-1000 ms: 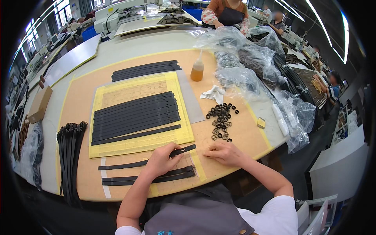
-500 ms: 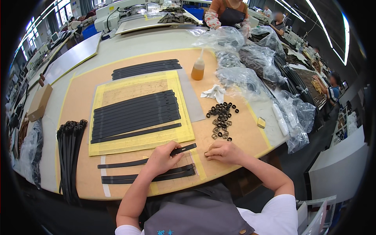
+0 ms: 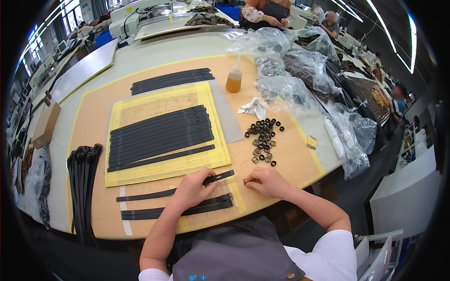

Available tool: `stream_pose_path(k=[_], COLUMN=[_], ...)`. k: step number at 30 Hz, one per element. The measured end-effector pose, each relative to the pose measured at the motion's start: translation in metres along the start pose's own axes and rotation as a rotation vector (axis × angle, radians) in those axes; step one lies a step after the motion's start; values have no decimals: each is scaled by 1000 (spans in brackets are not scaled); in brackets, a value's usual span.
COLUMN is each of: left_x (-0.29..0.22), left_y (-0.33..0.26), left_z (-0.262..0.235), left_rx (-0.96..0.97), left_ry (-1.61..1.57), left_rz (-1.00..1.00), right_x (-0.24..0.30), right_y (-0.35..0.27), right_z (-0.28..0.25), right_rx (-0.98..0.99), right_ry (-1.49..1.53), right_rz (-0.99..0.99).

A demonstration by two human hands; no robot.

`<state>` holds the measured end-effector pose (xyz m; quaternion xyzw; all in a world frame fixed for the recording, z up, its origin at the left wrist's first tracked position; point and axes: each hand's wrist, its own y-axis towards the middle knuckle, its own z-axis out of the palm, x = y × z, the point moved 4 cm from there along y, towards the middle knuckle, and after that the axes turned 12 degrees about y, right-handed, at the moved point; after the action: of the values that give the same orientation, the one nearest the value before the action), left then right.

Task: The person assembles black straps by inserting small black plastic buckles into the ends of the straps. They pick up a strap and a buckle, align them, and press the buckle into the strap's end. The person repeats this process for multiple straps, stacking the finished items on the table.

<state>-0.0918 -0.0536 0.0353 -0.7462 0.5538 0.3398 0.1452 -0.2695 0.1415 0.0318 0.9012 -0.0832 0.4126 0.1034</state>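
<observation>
My left hand [image 3: 193, 188] pinches a black strap [image 3: 149, 195] close to its slotted right end, which sticks out past the fingertips. Just to the right, my right hand [image 3: 268, 181] holds a small metal buckle [image 3: 245, 181] between thumb and fingers, apart from the strap's end. Below my left hand lie two more black straps [image 3: 152, 214] with buckles at their right ends. Beyond my right hand is a loose pile of black rings and metal buckles [image 3: 263, 136]. A row of flat black straps [image 3: 159, 136] covers much of the yellow-taped board [image 3: 218, 152].
A bundle of buckled black straps [image 3: 84, 187] hangs over the table's near left edge. More straps [image 3: 171, 80] lie behind the board. A bottle of amber liquid [image 3: 234, 79], a white cloth [image 3: 254, 108] and plastic bags [image 3: 286, 91] stand farther right. A co-worker [image 3: 267, 14] is across the table.
The buckle in my right hand has tilted more upright between the fingers. My left hand keeps its hold on the strap. The co-worker's hands have come together, and the view has shifted slightly.
</observation>
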Motion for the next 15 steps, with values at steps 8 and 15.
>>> stream_pose_path(k=[8,15], left_x=[-3,-2], left_y=[0,-4], left_z=[-2,-7], left_rx=[3,35], left_ry=[-34,-205], left_rz=[42,15], right_x=[-2,-3], right_y=[9,17], right_z=[0,12], right_rx=[191,261], right_ry=[290,967], right_rz=[290,311])
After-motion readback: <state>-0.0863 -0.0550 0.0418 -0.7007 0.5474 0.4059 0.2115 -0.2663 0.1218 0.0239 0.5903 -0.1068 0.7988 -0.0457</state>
